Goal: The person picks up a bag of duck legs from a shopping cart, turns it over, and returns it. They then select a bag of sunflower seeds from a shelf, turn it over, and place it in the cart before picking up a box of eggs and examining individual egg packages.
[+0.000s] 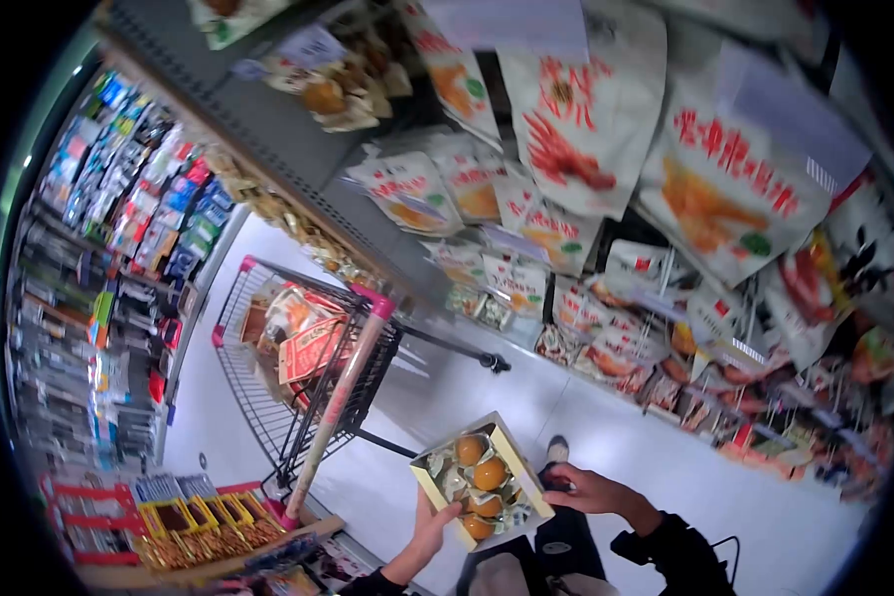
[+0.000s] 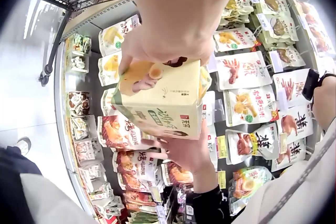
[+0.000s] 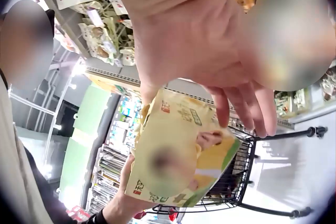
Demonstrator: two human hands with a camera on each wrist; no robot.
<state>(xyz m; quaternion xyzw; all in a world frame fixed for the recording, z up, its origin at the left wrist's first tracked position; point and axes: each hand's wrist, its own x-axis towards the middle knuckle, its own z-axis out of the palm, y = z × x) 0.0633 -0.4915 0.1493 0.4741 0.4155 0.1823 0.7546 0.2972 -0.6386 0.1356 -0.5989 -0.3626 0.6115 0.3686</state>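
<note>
An open-topped, pale yellow cardboard box [image 1: 522,465] is held low in front of the body. Round brown eggs [image 1: 489,474] in wrappers show inside it. My left hand [image 1: 429,526] grips the box's left side, thumb over the rim. By the opposite side is my right hand [image 1: 601,494], its fingertips right at the edge. The left wrist view shows the printed outside of the box [image 2: 164,106] with the right hand [image 2: 186,153] beside it, fingers spread. In the right wrist view, that hand's fingers [image 3: 252,106] extend loosely past the box, its thumb partly hidden behind the top edge.
A wire shopping cart [image 1: 313,397] with pink corners, holding packaged goods, stands to the left. Shelves of white snack bags [image 1: 581,119] line the right side. Yellow-packed goods [image 1: 194,517] sit at lower left. Pale floor [image 1: 695,487] stretches between.
</note>
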